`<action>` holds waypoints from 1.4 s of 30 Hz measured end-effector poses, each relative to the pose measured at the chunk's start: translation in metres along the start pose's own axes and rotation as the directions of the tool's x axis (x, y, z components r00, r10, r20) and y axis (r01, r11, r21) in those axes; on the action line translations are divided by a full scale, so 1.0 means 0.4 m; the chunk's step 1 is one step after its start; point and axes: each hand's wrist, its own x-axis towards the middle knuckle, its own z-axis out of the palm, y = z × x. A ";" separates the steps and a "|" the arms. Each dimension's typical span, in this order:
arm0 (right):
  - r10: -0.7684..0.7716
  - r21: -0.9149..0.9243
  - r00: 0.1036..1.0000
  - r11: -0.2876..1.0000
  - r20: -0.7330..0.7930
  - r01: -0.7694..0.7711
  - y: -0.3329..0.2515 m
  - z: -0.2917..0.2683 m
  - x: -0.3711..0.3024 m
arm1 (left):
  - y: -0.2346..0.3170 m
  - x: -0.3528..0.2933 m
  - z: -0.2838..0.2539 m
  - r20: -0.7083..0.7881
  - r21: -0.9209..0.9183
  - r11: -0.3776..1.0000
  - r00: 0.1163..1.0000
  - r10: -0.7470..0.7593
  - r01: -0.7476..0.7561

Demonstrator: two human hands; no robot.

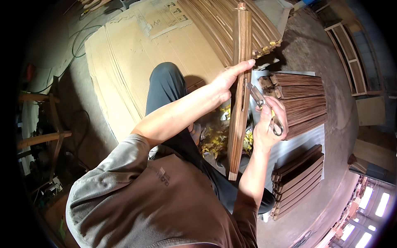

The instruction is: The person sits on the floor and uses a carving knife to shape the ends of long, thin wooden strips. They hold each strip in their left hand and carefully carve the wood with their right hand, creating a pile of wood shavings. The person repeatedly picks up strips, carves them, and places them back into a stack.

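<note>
**Bar in your left grip, knife at its right edge**

Your left hand grasps the wooden bar above its middle; your right hand clasps a utility knife, tip at the bar's right edge. Bare cardboard spreads left; stacked strips crowd the right. The bar's long axis runs away from you, near end by your lap.

A greyish floor is stretching left of a wooden frame. Right of the frame a bluish wall is showing; well below the frame, windows are glowing white.
</note>
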 end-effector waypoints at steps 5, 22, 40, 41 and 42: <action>-0.031 -0.143 0.997 0.989 0.076 0.042 0.008 0.024 0.004 | -0.014 -0.006 -0.016 0.035 0.075 0.996 0.998 -0.053 0.050; 0.291 0.045 0.954 0.955 0.070 -0.294 -0.094 -0.201 0.095 | -0.015 -0.002 0.013 -0.018 0.195 0.981 0.999 0.031 -0.027; 0.535 0.412 0.818 0.807 -0.209 -0.423 -0.043 -0.319 0.025 | 0.276 -0.017 0.250 0.677 0.724 -0.316 0.543 0.497 -0.614; 0.563 0.410 0.801 0.792 -0.202 -0.453 -0.039 -0.314 0.022 | 0.264 0.010 0.212 0.710 0.704 -0.422 0.534 0.460 -0.572; 0.566 0.373 0.796 0.801 -0.215 -0.469 -0.024 -0.305 0.015 | 0.248 0.032 0.165 0.764 0.645 -0.533 0.473 0.438 -0.548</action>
